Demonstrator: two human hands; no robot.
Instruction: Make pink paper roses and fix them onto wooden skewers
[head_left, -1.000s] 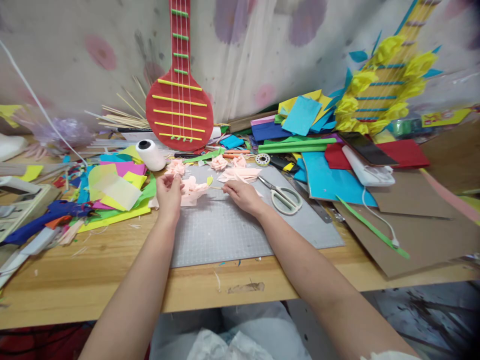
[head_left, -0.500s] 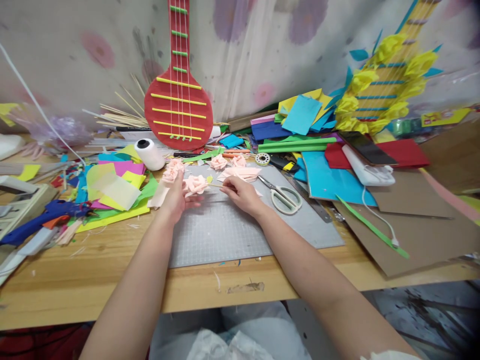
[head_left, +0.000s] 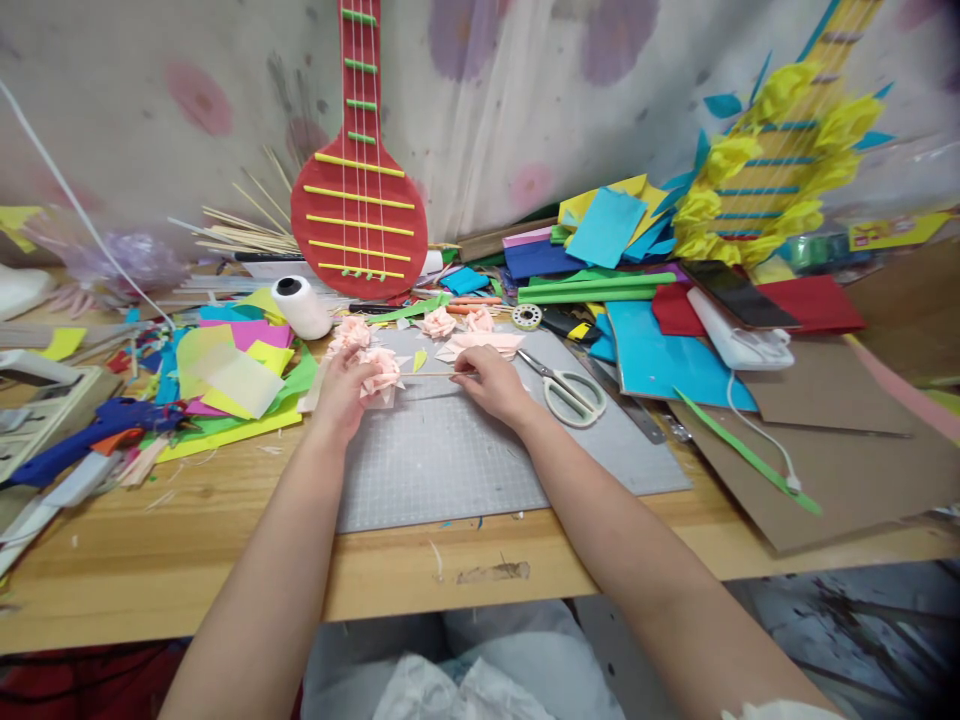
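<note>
My left hand is closed around a pink paper flower above the left part of the grey cutting mat. A thin wooden stick runs from the flower to my right hand, whose fingers pinch its other end. Just behind the stick is a small yellow-green scrap. More pink paper flowers lie at the back of the mat, beside folded pink paper. To the right of my right hand lie scissors with pale handles.
A red paper-covered lute shape stands at the back, a white thread spool in front of it. Coloured paper and a blue glue gun lie left. Blue sheets, a phone and brown cardboard lie right.
My left hand has shifted slightly left with its fingers now curled round the flower, which has moved left too. More of the stick shows between my hands.
</note>
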